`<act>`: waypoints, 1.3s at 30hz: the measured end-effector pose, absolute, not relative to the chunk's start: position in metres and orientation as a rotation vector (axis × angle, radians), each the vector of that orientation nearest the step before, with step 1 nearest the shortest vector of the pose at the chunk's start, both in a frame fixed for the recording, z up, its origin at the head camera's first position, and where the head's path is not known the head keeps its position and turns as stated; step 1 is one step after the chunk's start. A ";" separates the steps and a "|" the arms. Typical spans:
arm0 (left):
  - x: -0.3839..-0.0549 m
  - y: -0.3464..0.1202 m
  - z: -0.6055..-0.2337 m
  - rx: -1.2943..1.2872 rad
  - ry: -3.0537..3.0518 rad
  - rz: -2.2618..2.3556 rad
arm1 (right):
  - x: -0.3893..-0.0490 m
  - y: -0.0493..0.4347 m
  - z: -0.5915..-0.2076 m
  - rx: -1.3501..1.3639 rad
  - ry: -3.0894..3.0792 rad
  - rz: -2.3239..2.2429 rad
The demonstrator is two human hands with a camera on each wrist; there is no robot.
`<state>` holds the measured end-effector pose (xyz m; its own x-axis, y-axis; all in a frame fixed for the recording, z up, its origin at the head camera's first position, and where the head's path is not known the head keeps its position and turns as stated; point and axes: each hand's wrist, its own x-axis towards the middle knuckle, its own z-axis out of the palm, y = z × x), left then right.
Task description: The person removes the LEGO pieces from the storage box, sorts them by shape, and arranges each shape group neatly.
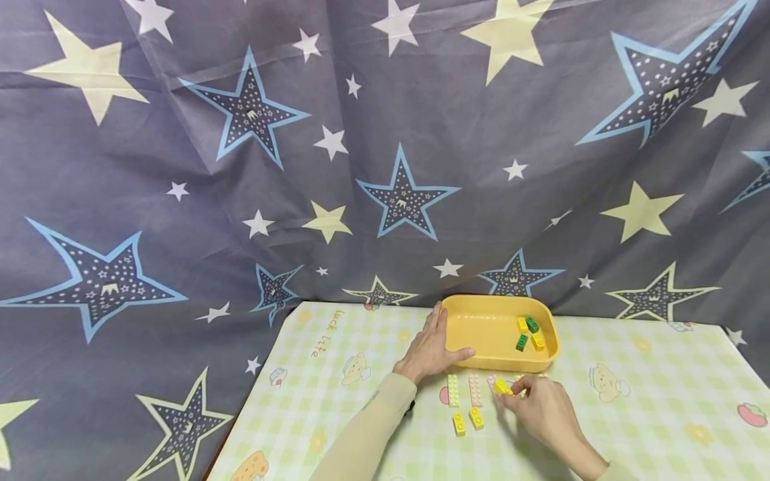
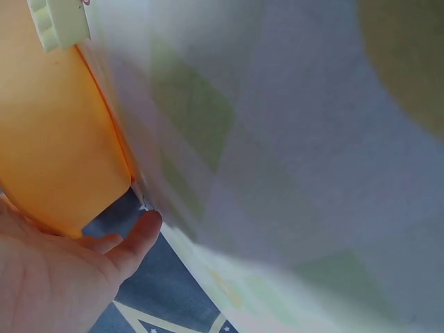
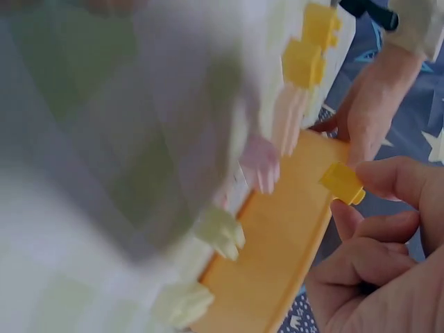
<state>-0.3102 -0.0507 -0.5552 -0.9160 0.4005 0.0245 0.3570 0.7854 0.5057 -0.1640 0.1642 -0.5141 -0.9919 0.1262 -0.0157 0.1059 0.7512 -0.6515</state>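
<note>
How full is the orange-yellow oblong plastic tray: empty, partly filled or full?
Partly filled: the tray holds two yellow plastic bricks and two green plastic bricks at its right end, its middle bare.
</note>
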 end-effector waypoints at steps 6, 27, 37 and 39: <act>-0.312 -0.050 -0.556 0.591 2.872 0.805 | -0.152 0.156 -0.525 -0.231 -2.957 1.139; -0.315 -0.037 -0.552 0.505 2.840 0.961 | -0.144 0.143 -0.548 -0.243 -3.041 1.048; -0.315 -0.035 -0.556 0.378 2.795 1.071 | -0.143 0.143 -0.547 -0.250 -3.098 1.020; -0.315 -0.035 -0.557 0.354 2.785 1.090 | -0.143 0.142 -0.547 -0.252 -3.096 1.016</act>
<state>-0.3145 -0.0353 -0.5569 -0.9641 0.2632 -0.0350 0.1695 0.7115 0.6819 -0.1432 0.1419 -0.5473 -0.9802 0.1065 -0.1670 0.1847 0.7957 -0.5769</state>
